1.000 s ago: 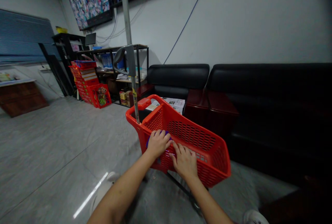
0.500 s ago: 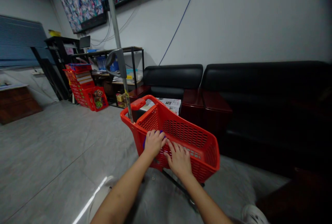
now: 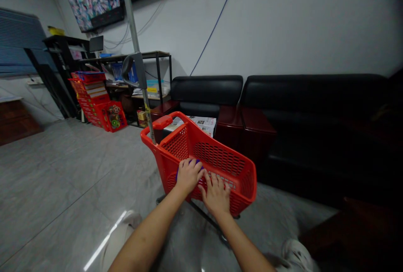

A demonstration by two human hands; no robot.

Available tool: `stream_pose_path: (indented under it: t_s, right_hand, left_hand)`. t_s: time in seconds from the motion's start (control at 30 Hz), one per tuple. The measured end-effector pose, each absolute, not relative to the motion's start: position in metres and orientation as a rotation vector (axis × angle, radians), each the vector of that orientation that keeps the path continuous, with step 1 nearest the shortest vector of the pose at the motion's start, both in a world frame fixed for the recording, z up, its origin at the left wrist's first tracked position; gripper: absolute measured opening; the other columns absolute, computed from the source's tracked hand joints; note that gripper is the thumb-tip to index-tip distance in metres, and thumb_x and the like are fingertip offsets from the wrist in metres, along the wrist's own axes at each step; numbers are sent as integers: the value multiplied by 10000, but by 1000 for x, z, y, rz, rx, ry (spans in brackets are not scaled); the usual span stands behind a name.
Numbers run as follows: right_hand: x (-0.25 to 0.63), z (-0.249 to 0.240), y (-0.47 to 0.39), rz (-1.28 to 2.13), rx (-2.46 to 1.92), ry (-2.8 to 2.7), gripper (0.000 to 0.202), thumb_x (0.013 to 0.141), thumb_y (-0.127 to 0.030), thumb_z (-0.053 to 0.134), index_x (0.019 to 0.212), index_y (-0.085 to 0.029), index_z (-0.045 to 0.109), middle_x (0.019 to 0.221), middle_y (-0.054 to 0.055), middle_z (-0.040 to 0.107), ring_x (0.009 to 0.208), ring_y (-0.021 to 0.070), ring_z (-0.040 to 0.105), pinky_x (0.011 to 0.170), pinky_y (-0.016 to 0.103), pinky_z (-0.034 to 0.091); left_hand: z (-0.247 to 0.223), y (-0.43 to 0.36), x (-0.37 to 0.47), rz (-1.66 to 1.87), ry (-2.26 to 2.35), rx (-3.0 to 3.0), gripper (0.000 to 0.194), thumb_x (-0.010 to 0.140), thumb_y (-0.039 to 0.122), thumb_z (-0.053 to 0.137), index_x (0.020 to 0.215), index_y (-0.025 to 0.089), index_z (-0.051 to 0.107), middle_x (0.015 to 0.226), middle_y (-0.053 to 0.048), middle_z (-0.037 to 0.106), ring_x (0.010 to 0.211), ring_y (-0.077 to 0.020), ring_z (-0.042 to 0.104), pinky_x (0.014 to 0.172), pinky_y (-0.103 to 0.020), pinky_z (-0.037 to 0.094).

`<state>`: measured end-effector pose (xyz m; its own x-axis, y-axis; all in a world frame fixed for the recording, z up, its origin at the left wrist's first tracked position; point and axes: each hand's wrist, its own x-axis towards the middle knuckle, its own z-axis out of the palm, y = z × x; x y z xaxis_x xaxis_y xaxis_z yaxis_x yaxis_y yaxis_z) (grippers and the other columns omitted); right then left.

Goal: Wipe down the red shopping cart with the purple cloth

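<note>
A red plastic shopping cart (image 3: pixel 220 148) stands in front of me, its handle end at the far left. On its near side rim, my left hand (image 3: pixel 189 176) is closed over a purple cloth (image 3: pixel 199 164), mostly hidden under the palm and fingers. Close beside it, my right hand (image 3: pixel 216 194) rests on the same side of the cart with its fingers spread, apparently holding nothing. A metal pole (image 3: pixel 131 20) with a grey bracket (image 3: pixel 135 70) rises from the cart's handle end. The basket floor shows in part, with nothing visible on it.
Black sofas (image 3: pixel 208 89) with dark red wooden armrests (image 3: pixel 256 125) line the wall behind the cart. Newspapers (image 3: pixel 204 124) lie beyond the basket. Stacked red boxes (image 3: pixel 91 95) and a shelf (image 3: pixel 157 55) stand at the left. A dark wooden piece (image 3: pixel 346 230) is at lower right.
The cart and background appear shifted slightly left and the cart a little higher in view. My left hand is still on the purple cloth; my right hand stays spread on the cart's side.
</note>
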<state>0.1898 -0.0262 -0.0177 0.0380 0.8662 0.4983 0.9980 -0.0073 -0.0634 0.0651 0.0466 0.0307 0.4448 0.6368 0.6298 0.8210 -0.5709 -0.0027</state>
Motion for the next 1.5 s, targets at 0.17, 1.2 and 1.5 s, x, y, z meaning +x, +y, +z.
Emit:
stream_pose_path:
  t_s: [0.17,1.2,1.5]
  right_hand:
    - [186,-15,-28,-458,-1913,-1864,582,970,-453,373,1505,-226,357,1405,150,528,1220,318,460,1014,499,305]
    - [197,-36,-38,-477,-1986,-1826,607,954,-471,428,1508,-235,351,1469,130,458,1226,313,424,1037,500,272]
    - [191,-29,-41,-403,-1976,-1816,624,952,-465,437,1523,-249,311,1482,113,453,1232,308,428,1044,493,263]
  left_hand:
    - [52,65,29,-815,-1307,-2329,209,935,410,531,1057,265,620,1015,-45,662,1023,-233,539,924,-409,380]
    - [26,50,72,-772,-1430,-2476,241,951,422,485,1086,278,622,1087,-35,645,1112,-243,497,1030,-437,324]
    - [43,71,37,-791,-1533,-2329,267,950,425,485,1112,265,624,1077,-57,632,1092,-245,504,1048,-441,320]
